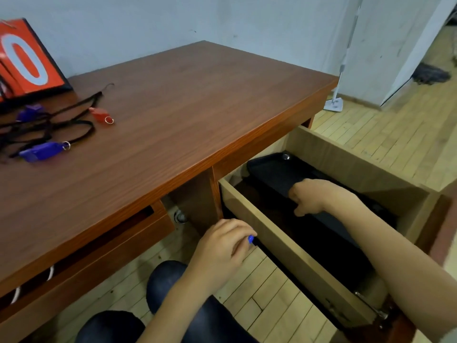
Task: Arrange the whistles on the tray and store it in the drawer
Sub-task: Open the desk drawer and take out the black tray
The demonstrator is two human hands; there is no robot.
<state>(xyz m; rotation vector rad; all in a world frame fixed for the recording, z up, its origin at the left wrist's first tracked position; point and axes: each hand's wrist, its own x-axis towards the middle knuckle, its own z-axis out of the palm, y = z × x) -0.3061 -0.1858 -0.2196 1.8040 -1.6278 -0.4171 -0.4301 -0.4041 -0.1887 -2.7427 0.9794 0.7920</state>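
While the drawer (291,246) stands pulled out from the right end of the wooden desk (193,100), the head view shows the person's right hand (312,195) reaching down into it, fingers curled over the near edge of a black tray (269,172) that lies tilted inside the drawer, its far end under the desk top. The left hand (223,246) hovers just outside the drawer's left wall, fingers curled round a small blue object (250,239); what that object is cannot be told. On the desk top, well apart from the drawer, lie the whistles: a red whistle (99,114), a purple whistle (42,151) nearer the desk's front edge, and another purple whistle (30,112) farther back, all tangled among black lanyards (64,125). A red scoreboard card (24,63) with a white zero leans at the desk's far left corner. Dark-clad knees (168,280) show below, over a pale wooden floor (385,134).
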